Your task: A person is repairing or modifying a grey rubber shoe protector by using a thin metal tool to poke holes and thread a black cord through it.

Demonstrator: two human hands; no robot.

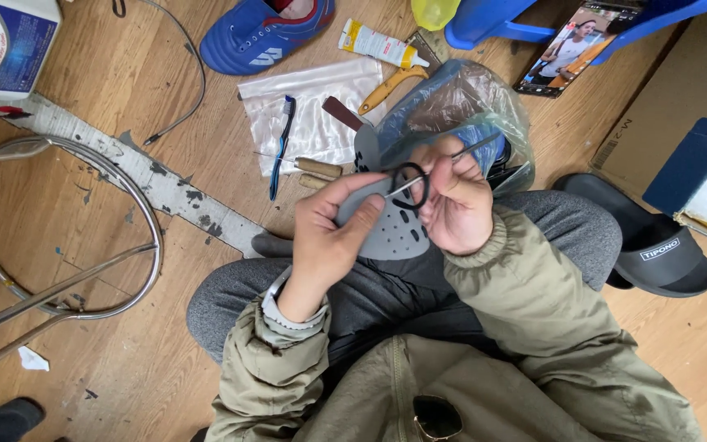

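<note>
A grey perforated clog shoe (392, 229) rests on my lap, partly inside a clear blue-tinted plastic bag (460, 102). My left hand (333, 233) grips the clog's near side, thumb on top. My right hand (454, 200) is closed on a pair of scissors (413, 184) with a black loop handle, the thin metal blades pointing up to the right over the shoe. Both sleeves are olive green.
On the wooden floor lie a blue toothbrush (280, 147) on a clear plastic sheet (314, 115), a glue tube (380, 43), a yellow-handled tool (390, 86), wooden-handled awls (312, 169), a blue sneaker (263, 33), a black slide sandal (656, 250), a phone (570, 45) and a metal stool frame (59, 237).
</note>
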